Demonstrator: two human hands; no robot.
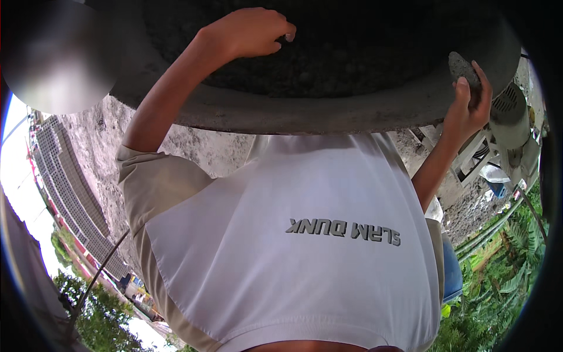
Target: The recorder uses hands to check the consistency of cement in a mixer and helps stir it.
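My left hand point(249, 32) hangs over the dark inside of a large round grey drum point(252, 111). Its fingers are loosely bent, with a gap between thumb and fingertips, and nothing shows in them. At the right side of the drum, my right hand point(472, 108) grips a flat, rough grey stone point(462, 66) between thumb and fingers. The stone is upright, close to the inner wall. Deep shadow hides most of the drum's inside; its lower part looks lumpy and dark, and I cannot tell what it holds.
The drum's rim crosses in front of my white shirt point(305, 246). Right of it sits a grey machine housing with vent slots point(509, 100), above metal framing. Pale rough ground point(88, 138) lies on the left, with a wall of perforated blocks point(64, 170). Green plants point(510, 276) grow at lower right.
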